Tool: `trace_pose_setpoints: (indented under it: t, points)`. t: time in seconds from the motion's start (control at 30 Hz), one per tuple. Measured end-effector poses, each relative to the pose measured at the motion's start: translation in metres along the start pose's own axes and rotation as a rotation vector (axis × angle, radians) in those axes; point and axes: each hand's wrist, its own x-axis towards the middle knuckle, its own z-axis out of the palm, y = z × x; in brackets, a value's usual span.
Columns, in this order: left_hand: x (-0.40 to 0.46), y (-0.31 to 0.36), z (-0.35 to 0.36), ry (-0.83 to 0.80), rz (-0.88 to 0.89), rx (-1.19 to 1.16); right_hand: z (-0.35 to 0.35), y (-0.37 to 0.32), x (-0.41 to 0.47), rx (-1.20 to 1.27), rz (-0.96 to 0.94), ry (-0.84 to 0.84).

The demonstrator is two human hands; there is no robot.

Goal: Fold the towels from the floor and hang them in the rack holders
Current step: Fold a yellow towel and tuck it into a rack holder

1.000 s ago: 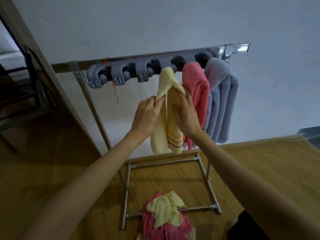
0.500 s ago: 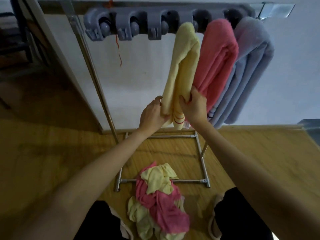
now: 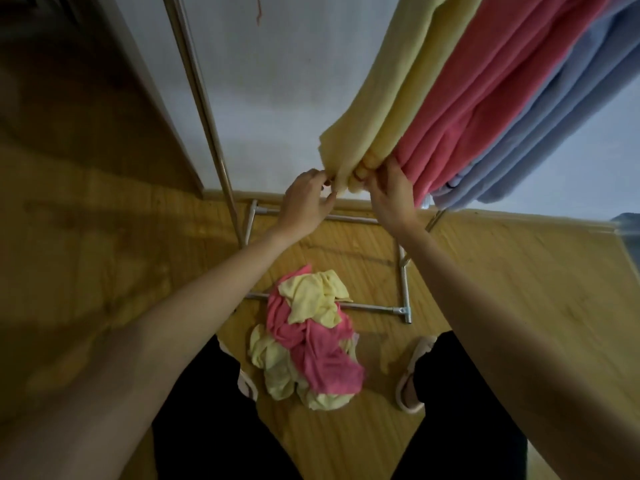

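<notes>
A folded yellow towel (image 3: 398,84) hangs down from above the frame; its holder is out of view. My left hand (image 3: 306,199) pinches its bottom edge on the left side. My right hand (image 3: 389,194) grips the same bottom edge on the right. A folded pink towel (image 3: 485,95) hangs beside it, then a pale blue towel (image 3: 554,133) at the right. A crumpled heap of pink and yellow towels (image 3: 308,337) lies on the wooden floor between my feet, partly over the rack's front base bar.
The rack's metal upright (image 3: 204,109) rises at the left, and its base frame (image 3: 403,289) lies on the floor under my arms. A white wall stands behind. My slippered feet (image 3: 414,372) flank the heap. A dark doorframe (image 3: 149,84) lies at the left.
The view has tilted down, so the holders left the frame. Both hands slid down the yellow towel from its middle to its bottom edge.
</notes>
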Motion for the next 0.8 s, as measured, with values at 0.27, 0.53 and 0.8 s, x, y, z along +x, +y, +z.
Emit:
trace_pose_setpoints:
  t: [0.27,0.53,0.8]
  points:
    - [-0.1,-0.083,0.064,-0.297,-0.322,0.074,0.038,0.101,-0.071,-0.274,0.126,-0.273]
    - [-0.214,-0.147,0.129,-0.647,-0.624,0.067,0.104,0.197,-0.149,-0.506,0.314,-0.878]
    - [-0.249,-0.197,0.197,-0.866,-0.7,0.238,0.169,0.283,-0.197,-0.552,0.464,-1.091]
